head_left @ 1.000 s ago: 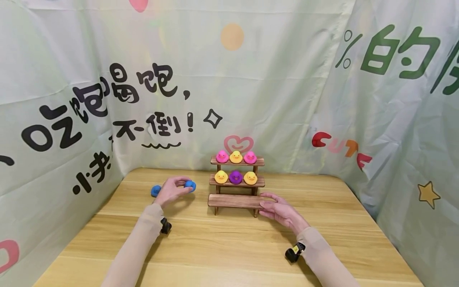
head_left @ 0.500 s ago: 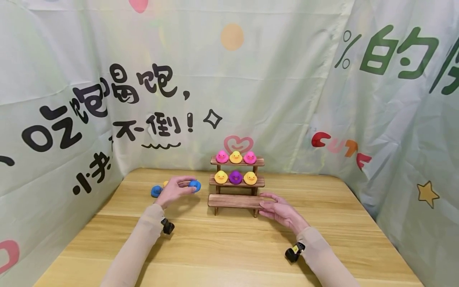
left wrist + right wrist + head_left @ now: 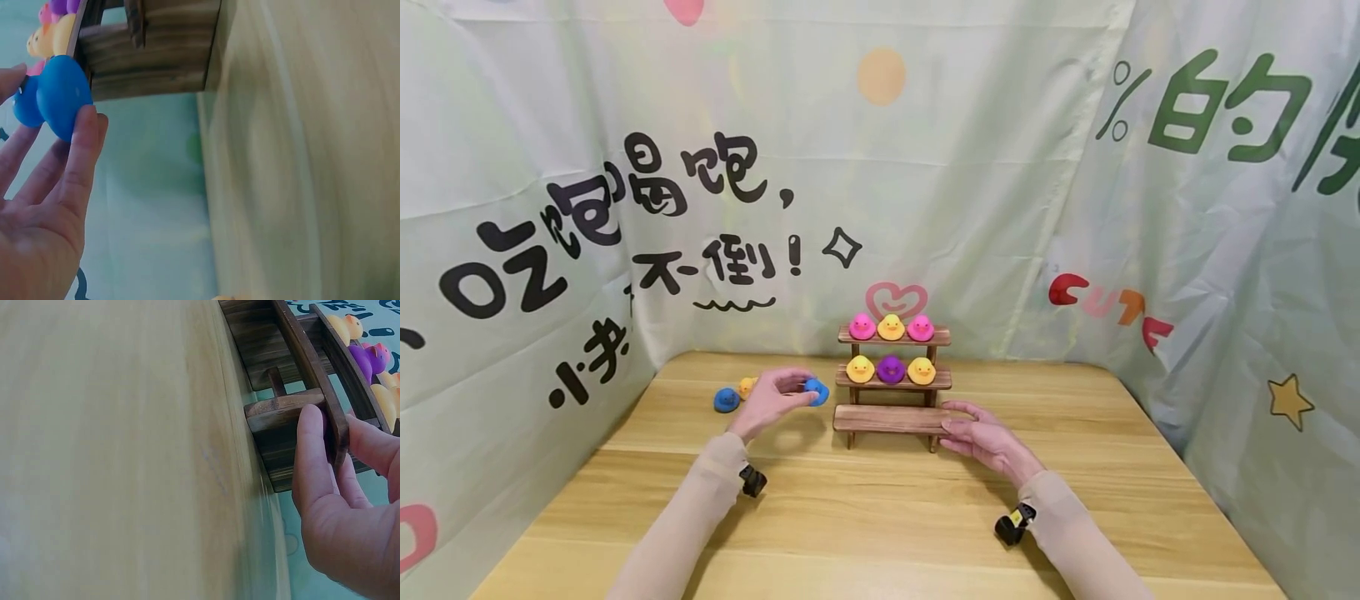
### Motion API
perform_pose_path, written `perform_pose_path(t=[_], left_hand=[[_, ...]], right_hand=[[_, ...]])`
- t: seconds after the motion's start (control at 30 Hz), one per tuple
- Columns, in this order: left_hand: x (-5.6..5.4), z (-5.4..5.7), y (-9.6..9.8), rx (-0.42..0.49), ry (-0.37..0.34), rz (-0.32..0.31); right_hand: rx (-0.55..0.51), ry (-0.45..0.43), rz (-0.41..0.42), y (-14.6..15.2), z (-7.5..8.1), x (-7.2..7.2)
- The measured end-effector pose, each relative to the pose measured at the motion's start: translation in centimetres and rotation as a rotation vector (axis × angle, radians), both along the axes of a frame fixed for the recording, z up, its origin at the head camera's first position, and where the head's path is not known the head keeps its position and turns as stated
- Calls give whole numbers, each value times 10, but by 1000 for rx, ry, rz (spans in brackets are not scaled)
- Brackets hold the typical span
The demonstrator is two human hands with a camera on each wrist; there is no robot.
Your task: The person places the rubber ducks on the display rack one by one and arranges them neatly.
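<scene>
My left hand [image 3: 775, 398] pinches a blue rubber duck [image 3: 62, 97] between thumb and fingers, above the table just left of a three-tier wooden stand [image 3: 891, 419]. With fingers below and thumb above, my right hand [image 3: 988, 440] grips the right end of the stand's lowest shelf [image 3: 312, 369]. On the top shelf a yellow duck [image 3: 891, 327] sits between two pink ducks [image 3: 862, 327]. The middle shelf carries a purple duck [image 3: 891, 369] flanked by two yellow ducks [image 3: 861, 369]. No duck is on the lowest shelf.
Behind my left hand, another blue duck [image 3: 726, 400] and a partly hidden yellow duck [image 3: 747, 387] lie on the wooden table [image 3: 865, 517]. A printed cloth [image 3: 985, 167] hangs close behind the stand and along both sides.
My left hand has carried the blue duck a little to the right, toward the stand. The yellow duck behind it has come into view. My right hand keeps its grip on the shelf.
</scene>
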State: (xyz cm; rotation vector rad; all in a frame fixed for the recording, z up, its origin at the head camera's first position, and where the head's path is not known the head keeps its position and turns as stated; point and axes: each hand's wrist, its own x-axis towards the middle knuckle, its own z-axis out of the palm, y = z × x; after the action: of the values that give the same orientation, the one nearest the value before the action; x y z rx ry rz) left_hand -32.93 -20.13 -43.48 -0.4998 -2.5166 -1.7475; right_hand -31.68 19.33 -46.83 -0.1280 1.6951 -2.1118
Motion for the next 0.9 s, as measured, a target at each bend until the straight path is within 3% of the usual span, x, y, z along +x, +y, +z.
perform_pose_path(t=[0.47,0.7,0.9], left_hand=[[16,-8,22,-6,11,-27],[18,-10,38,-4,-4,-85],[18,-11,50,-17,5,-93]], right_hand=[[-6,17,3,1,-2,0],[-6,18,0,1,-3,1],[-5,19,-2,1,-3,0]])
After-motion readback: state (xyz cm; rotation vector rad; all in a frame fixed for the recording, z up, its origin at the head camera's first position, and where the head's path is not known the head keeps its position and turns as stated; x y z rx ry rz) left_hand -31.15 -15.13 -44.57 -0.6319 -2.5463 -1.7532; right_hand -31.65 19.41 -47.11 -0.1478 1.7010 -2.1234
